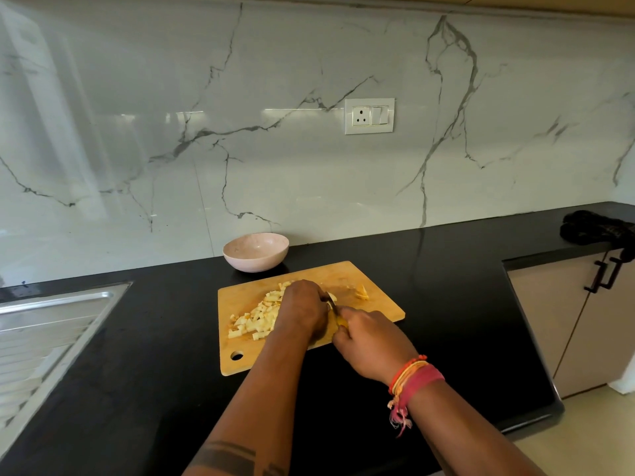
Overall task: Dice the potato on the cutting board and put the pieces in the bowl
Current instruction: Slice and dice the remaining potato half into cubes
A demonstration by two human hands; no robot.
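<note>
Most of the potato lies diced (256, 319) on the board (371, 309)'s left; the left hand (302, 309) clasps the remainder, the right hand (372, 343) grasps the knife (332, 298); the far bowl (256, 251) waits unfilled.

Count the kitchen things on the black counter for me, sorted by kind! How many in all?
Bowl: 1
Cutting board: 1
Knife: 1
Pile of potato pieces: 1
Dark cloth: 1
Total: 5

steel sink drainboard (51, 324) far left | wall socket (369, 116) | dark cloth, perhaps (598, 231) far right
</note>
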